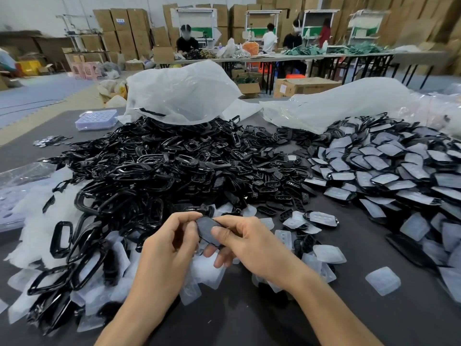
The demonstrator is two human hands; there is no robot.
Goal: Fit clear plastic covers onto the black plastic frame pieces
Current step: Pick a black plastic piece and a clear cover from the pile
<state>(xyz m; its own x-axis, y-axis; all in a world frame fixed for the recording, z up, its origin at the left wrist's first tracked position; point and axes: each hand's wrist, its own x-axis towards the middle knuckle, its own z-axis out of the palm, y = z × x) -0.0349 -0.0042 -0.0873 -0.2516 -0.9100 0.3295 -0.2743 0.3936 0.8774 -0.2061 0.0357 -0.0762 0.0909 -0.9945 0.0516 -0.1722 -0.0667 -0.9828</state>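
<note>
Both hands hold one small black frame piece (pixel 205 226) just above the table, near its front middle. My left hand (pixel 172 240) pinches its left end with thumb and fingers. My right hand (pixel 239 242) grips its right side, thumb pressed on top. Whether a clear cover lies on it I cannot tell. A big heap of loose black frames (pixel 149 171) fills the table's middle and left. Loose clear covers (pixel 383 280) lie scattered around my hands. Frames with covers fitted (pixel 399 176) are heaped at the right.
Large white plastic bags (pixel 182 93) lie behind the heaps. A pale purple tray (pixel 96 119) stands at the back left on the dark table (pixel 249 315). Beyond, people work at long tables before stacked cardboard boxes (pixel 124 28).
</note>
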